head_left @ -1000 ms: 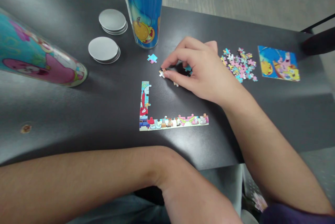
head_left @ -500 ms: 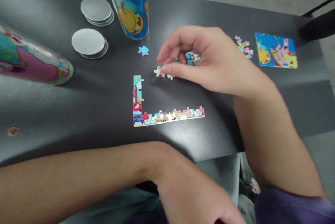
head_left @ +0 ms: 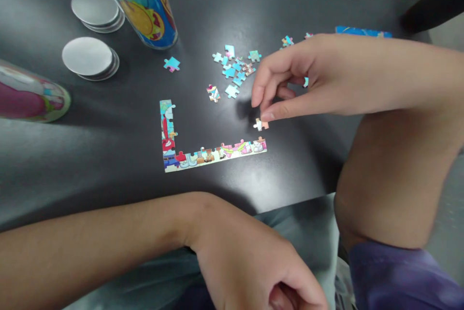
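Note:
My right hand (head_left: 308,78) pinches a small white and orange puzzle piece (head_left: 258,124) between thumb and fingertips, just above the right end of the joined puzzle strip (head_left: 232,151). That strip forms an L, with its short arm (head_left: 167,126) rising at the left. Loose blue pieces (head_left: 229,71) lie scattered left of my right hand, and a multicoloured piece (head_left: 213,93) sits nearer the strip. My left hand (head_left: 261,266) hangs over my lap below the table edge, its fingers curled; what they hold, if anything, is hidden.
A blue cylinder tin (head_left: 145,6) stands at the back; another tin (head_left: 32,92) lies at the left. Two stacks of silver discs (head_left: 87,56) (head_left: 94,7) are between them. A blue picture card (head_left: 362,31) is partly hidden behind my right arm.
My right hand has moved right and nearer the strip's right end with the piece. Loose pieces it covered now show. The view has shifted, and the picture card is now mostly covered by my arm.

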`<state>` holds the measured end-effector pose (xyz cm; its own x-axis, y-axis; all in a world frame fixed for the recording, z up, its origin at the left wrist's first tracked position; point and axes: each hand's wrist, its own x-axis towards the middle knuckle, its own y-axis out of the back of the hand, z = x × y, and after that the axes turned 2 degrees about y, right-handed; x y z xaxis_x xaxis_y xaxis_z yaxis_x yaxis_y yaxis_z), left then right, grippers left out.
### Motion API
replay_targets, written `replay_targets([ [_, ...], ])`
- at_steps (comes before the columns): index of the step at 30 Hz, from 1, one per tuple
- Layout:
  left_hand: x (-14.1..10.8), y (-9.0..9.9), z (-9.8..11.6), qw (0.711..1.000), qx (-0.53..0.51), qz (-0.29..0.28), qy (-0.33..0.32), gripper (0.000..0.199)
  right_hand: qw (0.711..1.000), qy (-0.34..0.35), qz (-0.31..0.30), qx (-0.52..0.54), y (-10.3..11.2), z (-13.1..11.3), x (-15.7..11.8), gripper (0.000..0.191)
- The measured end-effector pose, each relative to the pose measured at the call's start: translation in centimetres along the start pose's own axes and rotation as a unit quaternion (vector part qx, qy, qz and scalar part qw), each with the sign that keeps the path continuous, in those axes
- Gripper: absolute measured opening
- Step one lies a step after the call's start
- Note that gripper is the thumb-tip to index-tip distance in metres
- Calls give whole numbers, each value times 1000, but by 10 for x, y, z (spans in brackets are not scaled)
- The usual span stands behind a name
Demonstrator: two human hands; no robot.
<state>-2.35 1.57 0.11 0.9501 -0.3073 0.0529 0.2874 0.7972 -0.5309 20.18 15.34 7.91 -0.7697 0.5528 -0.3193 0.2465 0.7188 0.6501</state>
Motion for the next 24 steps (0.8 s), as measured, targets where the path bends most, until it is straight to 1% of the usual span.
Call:
replay_targets([
  [3, 1, 0, 4, 994, -102, 2, 38, 25, 1000, -5, -20, -11, -4, 0, 4, 12],
  [6, 1, -1, 7, 990, -130, 12, 59, 28, 1000, -6, -19, -8, -9, 1, 3, 9],
  [10, 4, -3, 7, 987, -139, 16, 78, 29, 1000, -7, -4, 1, -13, 3, 0, 9],
  [14, 10, -6, 1, 990, -103, 22, 90, 35, 1000, -3, -9, 1, -14, 3, 2, 14],
  [16, 12, -6, -3, 991, -95, 18, 88, 38, 1000, -4, -14, -1, -15, 3, 4, 13],
  [20, 14, -6, -9, 991, -111, 12, 72, 37, 1000, -3, -18, 4, -17, 4, 6, 10],
  [24, 15, -8, -11, 991, -118, 13, 56, 38, 1000, 10, -7, -7, -17, 2, 5, 16],
])
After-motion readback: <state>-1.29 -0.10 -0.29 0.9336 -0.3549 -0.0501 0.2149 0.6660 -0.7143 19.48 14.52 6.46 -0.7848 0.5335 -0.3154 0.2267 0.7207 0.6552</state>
